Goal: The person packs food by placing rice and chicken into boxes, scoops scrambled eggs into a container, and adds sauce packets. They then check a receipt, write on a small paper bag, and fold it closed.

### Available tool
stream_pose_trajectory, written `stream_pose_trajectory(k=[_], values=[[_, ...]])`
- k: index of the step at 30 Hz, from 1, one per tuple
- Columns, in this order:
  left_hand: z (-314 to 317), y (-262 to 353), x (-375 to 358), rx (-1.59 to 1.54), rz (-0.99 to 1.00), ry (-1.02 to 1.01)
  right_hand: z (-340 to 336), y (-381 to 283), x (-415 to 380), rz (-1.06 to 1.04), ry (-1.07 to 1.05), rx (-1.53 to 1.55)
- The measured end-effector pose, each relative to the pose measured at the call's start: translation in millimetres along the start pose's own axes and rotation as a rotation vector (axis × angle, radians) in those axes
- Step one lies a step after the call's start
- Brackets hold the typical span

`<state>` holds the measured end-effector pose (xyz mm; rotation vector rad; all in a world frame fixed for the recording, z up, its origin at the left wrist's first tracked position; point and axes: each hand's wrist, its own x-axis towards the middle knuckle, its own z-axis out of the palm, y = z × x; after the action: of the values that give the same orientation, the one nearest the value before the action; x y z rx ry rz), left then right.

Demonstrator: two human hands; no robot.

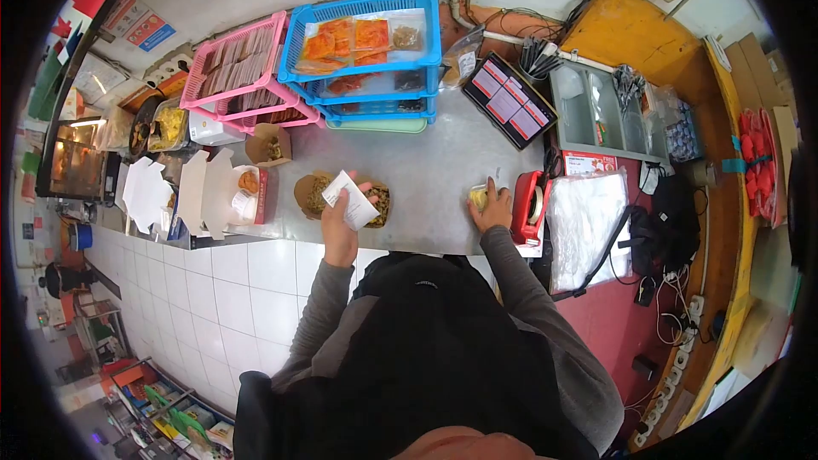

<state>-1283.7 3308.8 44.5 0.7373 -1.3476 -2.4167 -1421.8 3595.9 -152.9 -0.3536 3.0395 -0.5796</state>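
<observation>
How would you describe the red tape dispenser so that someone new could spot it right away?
Start at the grey steel counter and find the person's right hand pressing on a small yellowish item. The tape dispenser stands just beyond that hand, beside a stack of clear plastic bags. It is the only solid red, upright thing there, with a tape roll showing in it.

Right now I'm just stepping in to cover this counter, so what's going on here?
A person stands at a steel counter. Their left hand holds a white slip of paper over two brown paper bowls of food. Their right hand rests on a small yellowish item beside a red tape dispenser. An open takeaway box sits to the left, and stacked blue baskets stand behind.
</observation>
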Motion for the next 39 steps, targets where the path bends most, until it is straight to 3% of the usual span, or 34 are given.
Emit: stream_pose_trajectory(k=[7,13,16,24,31,36,39], values=[[5.5,2.9,-2.3,0.003,0.019,-0.009,-9.2,-18.3,8.9,0.135,-0.144,0.022],[6.0,5.8,-6.3,-0.006,0.075,0.065,-31.5,-24.5,15.4,0.151,0.113,-0.052],[3.1,4.5,-7.8,0.013,0.051,0.063,-31.5,-19.3,45.0,-0.026,0.271,0.036],[9.2,12.4,-7.7,0.082,0.029,0.095,23.9,-14.3,55.2,-0.06,0.132,-0.012],[-1.8,5.1,5.2,0.119,0.024,0.157,19.9,-18.2,64.9,0.02,0.043,0.005],[3.9,13.1,13.3,0.123,-0.049,0.083,28.7,-12.3,68.6,0.029,0.019,-0.009],[22.3,19.8,18.0,-0.029,0.008,0.037,23.2,-18.7,73.8,-0.007,0.03,-0.054]])
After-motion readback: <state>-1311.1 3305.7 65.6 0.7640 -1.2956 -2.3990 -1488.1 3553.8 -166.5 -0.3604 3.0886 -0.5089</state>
